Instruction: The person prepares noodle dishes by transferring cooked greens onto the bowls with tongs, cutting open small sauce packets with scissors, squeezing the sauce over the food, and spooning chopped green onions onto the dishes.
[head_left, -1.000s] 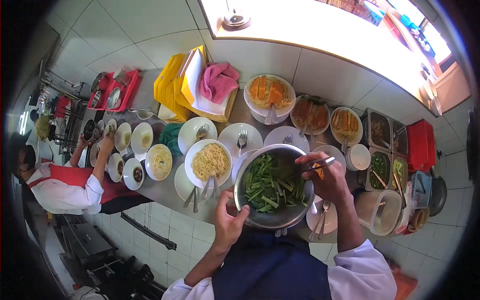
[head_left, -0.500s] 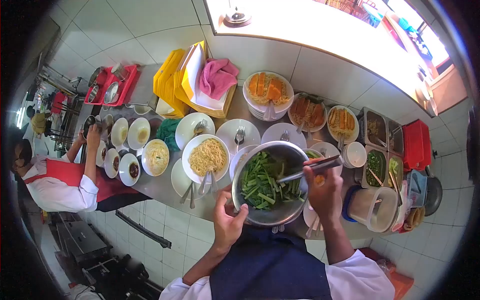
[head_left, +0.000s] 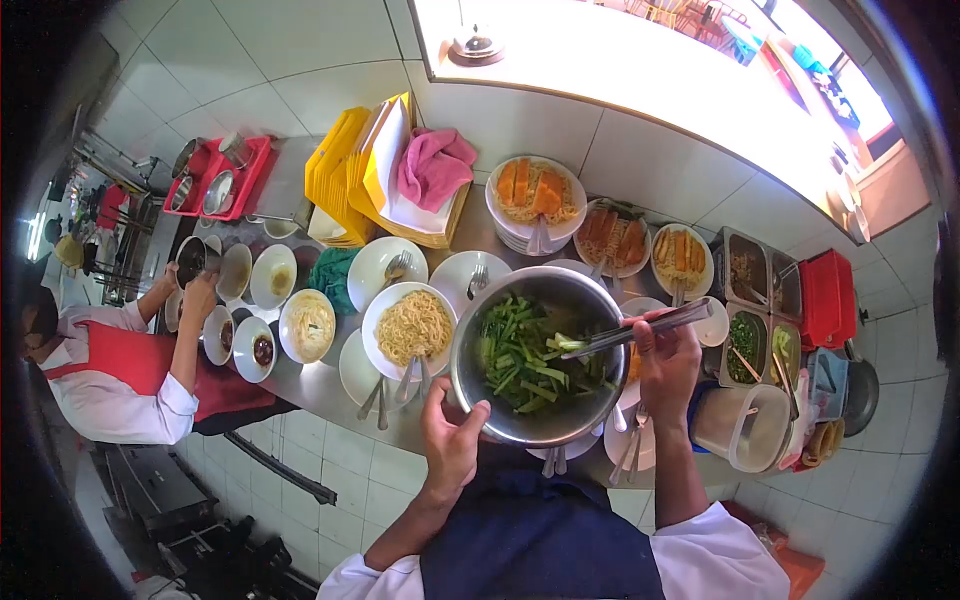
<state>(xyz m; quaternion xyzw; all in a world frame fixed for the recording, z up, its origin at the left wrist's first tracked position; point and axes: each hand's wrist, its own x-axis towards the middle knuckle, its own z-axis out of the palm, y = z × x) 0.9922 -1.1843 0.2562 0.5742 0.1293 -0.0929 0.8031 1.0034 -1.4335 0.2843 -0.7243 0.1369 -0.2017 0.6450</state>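
Observation:
My left hand (head_left: 455,440) grips the near-left rim of a steel mixing bowl (head_left: 540,433), thumb on the outer edge and fingers beneath. Chopped leafy greens (head_left: 520,355) fill much of the bowl, over a darker wet patch. In my right hand (head_left: 665,368) is a pair of metal tongs (head_left: 625,332), held over the bowl's right rim. Their tips reach in among the greens, by some pale stems. The bowl hides part of the plates behind it. Just left of it stands a plate of noodles (head_left: 410,322) with cutlery on its near edge.
Fried cutlets on noodles (head_left: 537,190) stand at the back. Steel food pans (head_left: 748,340) and a clear plastic tub (head_left: 742,425) are at right. Yellow folders (head_left: 340,180) hold a pink cloth (head_left: 436,167). At left, a co-worker (head_left: 130,370) works over sauce bowls (head_left: 255,350).
The bowl has come closer to the camera and slightly left, covering more plates. The tongs have shifted a little upward and right with my right hand. The co-worker's hands have moved slightly.

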